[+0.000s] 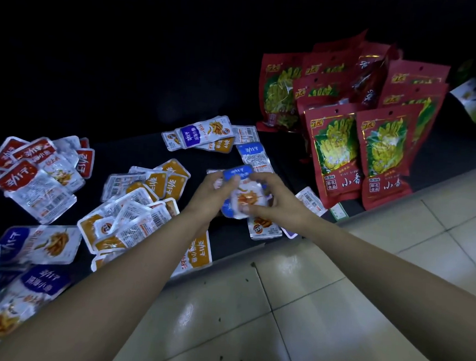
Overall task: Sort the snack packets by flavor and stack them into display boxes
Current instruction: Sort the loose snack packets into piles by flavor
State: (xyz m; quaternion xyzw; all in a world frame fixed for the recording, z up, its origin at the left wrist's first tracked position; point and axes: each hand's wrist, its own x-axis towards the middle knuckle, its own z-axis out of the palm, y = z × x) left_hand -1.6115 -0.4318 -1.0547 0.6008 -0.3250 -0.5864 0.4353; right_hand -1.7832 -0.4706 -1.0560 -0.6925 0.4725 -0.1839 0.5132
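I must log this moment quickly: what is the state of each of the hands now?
Left hand: holding the blue packets at their left side.
Right hand: holding the same packets at their right side.

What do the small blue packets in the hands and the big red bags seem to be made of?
The blue packets: probably thin glossy plastic film; it glints, with flat sealed edges. The red bags: glossy printed plastic, perhaps foil-lined; they shine, crease and have a punched hang hole.
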